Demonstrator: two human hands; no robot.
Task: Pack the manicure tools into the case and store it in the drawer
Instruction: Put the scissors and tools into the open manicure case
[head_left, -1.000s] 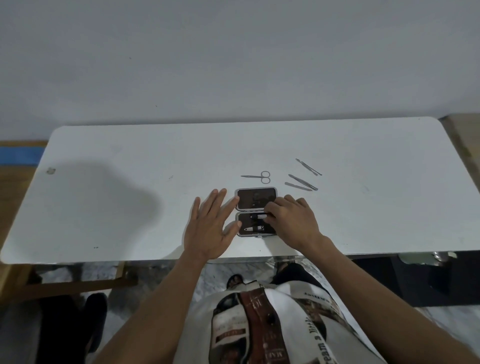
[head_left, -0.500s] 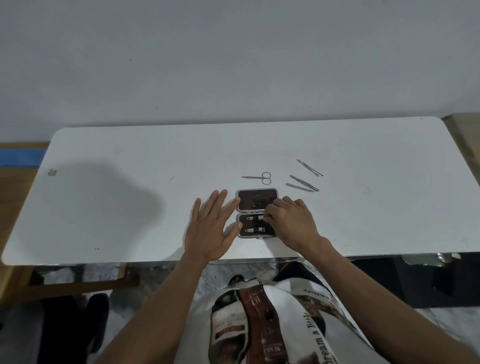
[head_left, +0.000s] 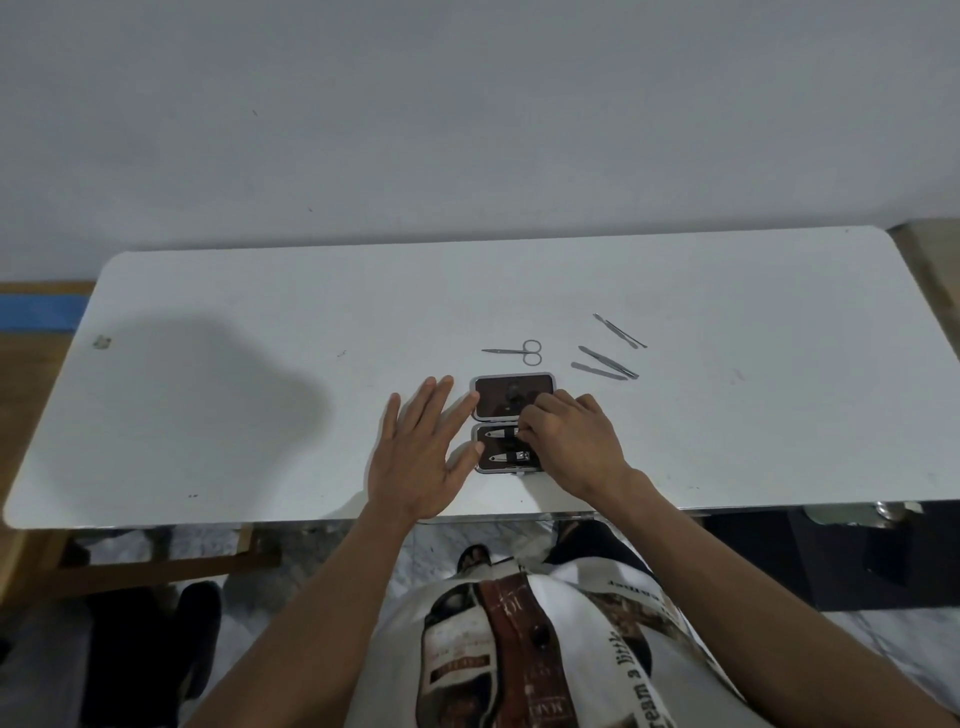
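A small manicure case (head_left: 511, 397) lies open near the front edge of the white table (head_left: 260, 364), dark lining up. Its near half holds two nail clippers (head_left: 501, 432), one behind the other. My left hand (head_left: 423, 452) lies flat with fingers spread against the case's left side. My right hand (head_left: 571, 441) covers the case's right part, its fingertips pinched on the end of the farther clipper. Small scissors (head_left: 517, 352) lie just behind the case. Two flat metal tools (head_left: 605, 365) and a thin pusher (head_left: 620, 330) lie to the back right.
A grey wall rises behind the table. A small scrap (head_left: 102, 341) sits at the table's far left. Wooden furniture (head_left: 156, 566) stands below left and dark objects (head_left: 857, 556) below right of the table. My printed shirt (head_left: 519, 649) fills the bottom.
My right hand's fingertips shifted slightly along the farther clipper in the case. My left hand stayed flat beside the case.
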